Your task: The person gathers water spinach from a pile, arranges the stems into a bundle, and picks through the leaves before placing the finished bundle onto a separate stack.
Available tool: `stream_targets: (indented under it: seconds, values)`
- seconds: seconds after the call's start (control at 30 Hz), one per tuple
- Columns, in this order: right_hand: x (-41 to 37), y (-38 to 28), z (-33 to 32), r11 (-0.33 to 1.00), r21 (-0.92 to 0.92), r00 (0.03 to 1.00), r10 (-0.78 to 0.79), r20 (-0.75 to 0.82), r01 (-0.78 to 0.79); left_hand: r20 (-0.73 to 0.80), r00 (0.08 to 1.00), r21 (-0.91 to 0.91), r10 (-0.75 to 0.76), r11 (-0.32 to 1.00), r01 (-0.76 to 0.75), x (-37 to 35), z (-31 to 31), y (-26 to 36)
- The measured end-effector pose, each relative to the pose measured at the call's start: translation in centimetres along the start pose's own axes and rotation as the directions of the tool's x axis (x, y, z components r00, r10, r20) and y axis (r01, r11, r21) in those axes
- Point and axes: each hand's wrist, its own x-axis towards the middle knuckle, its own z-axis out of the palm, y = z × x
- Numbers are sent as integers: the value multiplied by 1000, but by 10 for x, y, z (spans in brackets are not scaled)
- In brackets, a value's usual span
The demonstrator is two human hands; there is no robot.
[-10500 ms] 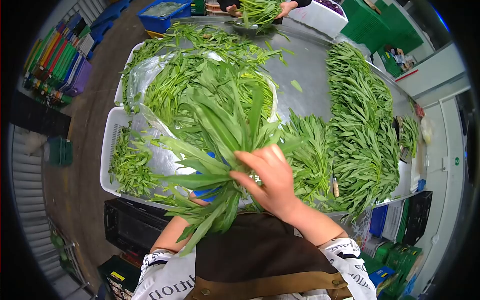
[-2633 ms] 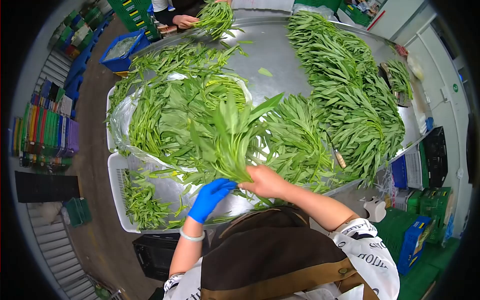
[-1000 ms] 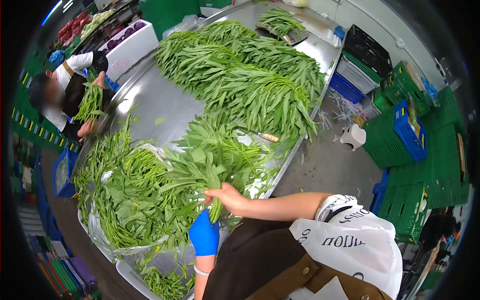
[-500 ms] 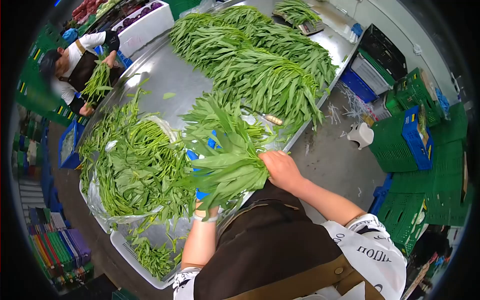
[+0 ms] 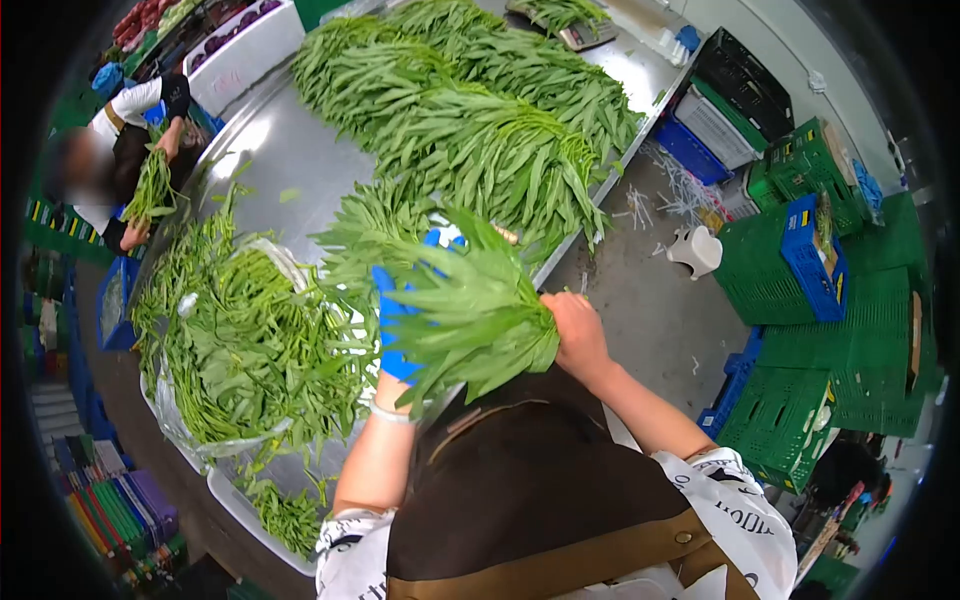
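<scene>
My right hand (image 5: 578,330) is bare and wrapped round the stem end of a bunch of water spinach (image 5: 480,310), held above the table's near edge. Its long leaves fan out to the left. Behind and beside those leaves is my left hand (image 5: 396,335) in a blue glove, its thumb and fingers stretched apart; the leaves hide its palm. Left of that hand lies a large loose heap of water spinach (image 5: 270,350), partly on clear plastic. Beyond the bunch, rows of neatly laid water spinach (image 5: 480,130) cover the far part of the metal table (image 5: 330,150).
A co-worker (image 5: 130,150) at the left holds greens. A scale (image 5: 580,35) stands at the table's far end. On the right are a white stool (image 5: 695,252), green crates (image 5: 775,270) and shredded strips on the floor. A white basket (image 5: 245,515) sits low at front left.
The view has shifted, so the table sits further left. The bunch has turned slightly, its leaves fanning wider. More of my left glove shows, with the thumb raised. My right hand keeps its grip.
</scene>
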Motion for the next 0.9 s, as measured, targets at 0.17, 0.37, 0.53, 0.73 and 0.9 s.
stream_targets:
  seconds: [0.17,0.37,0.53,0.73,0.9]
  values:
    - [10,47,-9,992,114,998,58,16,-59,-62,998,6,32,999,-32,44,-3,-20]
    - [43,122,-42,970,241,992,56,-109,-28,-269,921,614,282,787,-61,108,-4,-25]
    - [73,187,-60,947,320,974,81,-214,-8,-129,710,959,692,270,-90,135,37,-28]
    - [106,243,-62,933,361,977,69,-200,8,231,805,944,547,-326,-50,167,87,-71]
    - [130,271,-69,913,406,988,21,-151,43,250,829,835,500,-545,78,201,84,-101]
